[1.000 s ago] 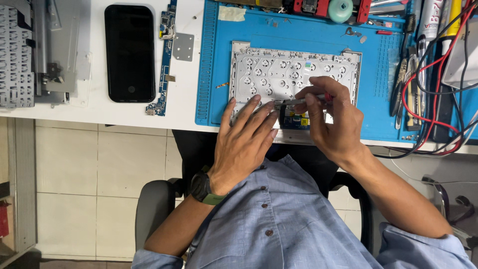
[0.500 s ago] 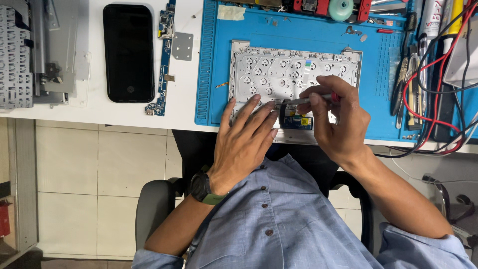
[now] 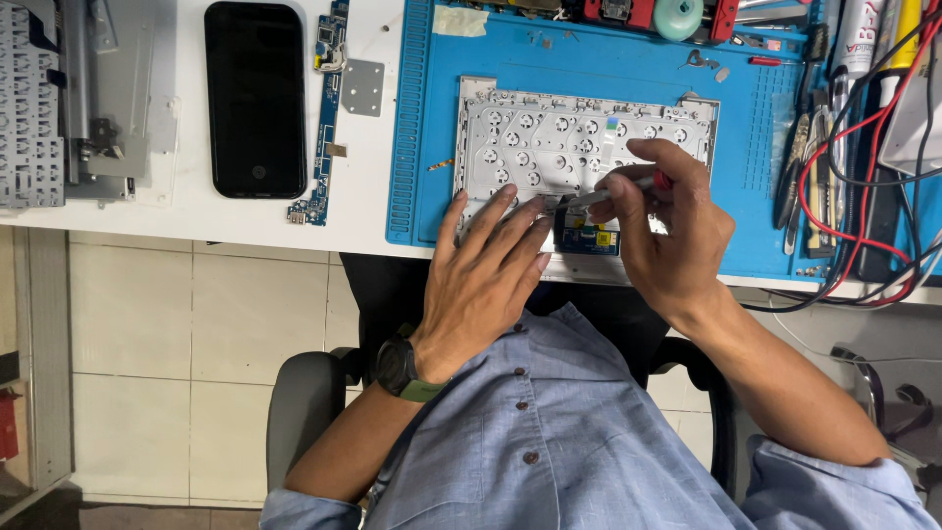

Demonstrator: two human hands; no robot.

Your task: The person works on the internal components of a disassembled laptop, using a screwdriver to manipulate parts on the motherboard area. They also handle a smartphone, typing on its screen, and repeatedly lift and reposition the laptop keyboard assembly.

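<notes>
My left hand (image 3: pixel 488 280) lies flat, fingers spread, on the keyboard plate's (image 3: pixel 549 137) near edge, on the blue mat (image 3: pixel 589 59). My right hand (image 3: pixel 672 236) pinches a screwdriver (image 3: pixel 613 191), tip beside my left fingertips.

White workbench top (image 3: pixel 245 221), pale square floor tiles (image 3: pixel 177 324) with grey grout below, grey chair armrest (image 3: pixel 299 412) at bench edge, even overhead light, soft shadows.
</notes>
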